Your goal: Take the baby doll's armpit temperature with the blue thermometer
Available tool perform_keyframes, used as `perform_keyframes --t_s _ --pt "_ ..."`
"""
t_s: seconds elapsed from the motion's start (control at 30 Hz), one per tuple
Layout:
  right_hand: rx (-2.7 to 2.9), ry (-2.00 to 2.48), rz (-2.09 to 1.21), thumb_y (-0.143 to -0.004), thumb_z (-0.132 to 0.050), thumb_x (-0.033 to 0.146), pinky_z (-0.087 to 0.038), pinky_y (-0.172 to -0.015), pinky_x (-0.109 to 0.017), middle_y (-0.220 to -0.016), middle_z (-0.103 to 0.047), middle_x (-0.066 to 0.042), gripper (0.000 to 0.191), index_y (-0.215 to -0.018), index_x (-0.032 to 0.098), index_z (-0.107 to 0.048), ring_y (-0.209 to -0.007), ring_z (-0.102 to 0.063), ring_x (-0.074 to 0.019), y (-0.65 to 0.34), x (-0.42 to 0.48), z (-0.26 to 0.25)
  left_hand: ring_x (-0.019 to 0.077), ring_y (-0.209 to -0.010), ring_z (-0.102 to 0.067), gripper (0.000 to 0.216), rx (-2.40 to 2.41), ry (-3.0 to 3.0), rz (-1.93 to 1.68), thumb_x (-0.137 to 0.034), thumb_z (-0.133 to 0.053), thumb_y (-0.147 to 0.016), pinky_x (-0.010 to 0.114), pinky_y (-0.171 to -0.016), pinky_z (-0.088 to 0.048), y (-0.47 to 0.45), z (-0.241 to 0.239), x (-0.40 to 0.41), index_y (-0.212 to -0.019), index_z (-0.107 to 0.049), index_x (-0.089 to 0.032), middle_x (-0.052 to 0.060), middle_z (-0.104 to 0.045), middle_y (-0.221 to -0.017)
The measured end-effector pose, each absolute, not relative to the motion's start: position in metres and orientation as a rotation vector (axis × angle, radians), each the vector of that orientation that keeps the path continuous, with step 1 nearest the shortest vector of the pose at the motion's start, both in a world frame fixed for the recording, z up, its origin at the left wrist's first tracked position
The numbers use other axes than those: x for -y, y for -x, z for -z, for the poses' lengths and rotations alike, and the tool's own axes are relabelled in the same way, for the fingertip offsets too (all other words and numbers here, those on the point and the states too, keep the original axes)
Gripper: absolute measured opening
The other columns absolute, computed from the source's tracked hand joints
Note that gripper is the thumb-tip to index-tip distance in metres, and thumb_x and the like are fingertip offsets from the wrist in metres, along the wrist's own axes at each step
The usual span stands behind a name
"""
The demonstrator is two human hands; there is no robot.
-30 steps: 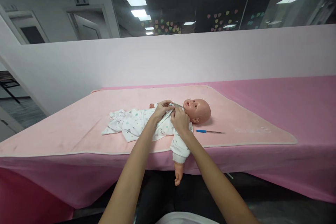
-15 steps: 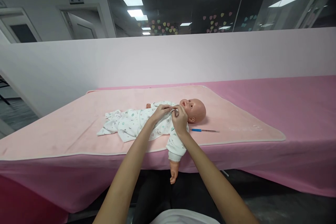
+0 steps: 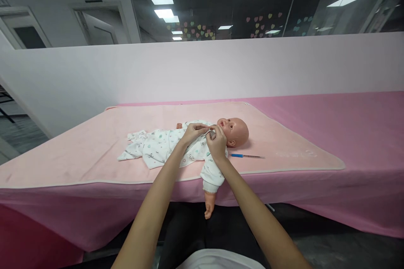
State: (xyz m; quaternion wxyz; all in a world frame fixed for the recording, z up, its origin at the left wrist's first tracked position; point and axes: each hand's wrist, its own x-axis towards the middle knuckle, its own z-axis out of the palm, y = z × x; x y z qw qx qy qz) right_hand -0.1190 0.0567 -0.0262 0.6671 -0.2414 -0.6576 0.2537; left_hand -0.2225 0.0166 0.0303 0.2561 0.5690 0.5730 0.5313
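A baby doll lies on its back on a light pink blanket, head to the right, dressed in a white printed romper. One doll arm hangs over the table's front edge. My left hand pinches the romper's collar at the doll's chest. My right hand is closed on the same collar just below the doll's chin, touching my left hand.
A blue-handled pen-like tool lies on the blanket right of the doll. The blanket covers a table draped in darker pink cloth. A low white partition wall stands behind, with glass panels above.
Both hands have shifted slightly up the doll's chest toward its chin and stay pinched on the collar. The camera view has drifted a little.
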Motion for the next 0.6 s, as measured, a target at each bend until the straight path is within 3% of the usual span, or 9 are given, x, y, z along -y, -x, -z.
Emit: perform_keyframes --t_s 0.6 --pt "1.52 0.568 -0.577 -0.075 -0.043 0.017 -0.042 -0.065 -0.028 -0.087 -0.06 -0.006 0.019 -0.09 0.017 -0.056 -0.073 -0.052 -0.0173 0.1162 -0.0551 0.0237 0.0174 -0.072 -0.063 0.039 -1.552 -1.523 -1.42 -0.03 -0.077 -0.055 0.029 -0.071 -0.049 0.2224 -0.0285 -0.016 -0.088 -0.069 -0.01 0.01 -0.069 -0.078"
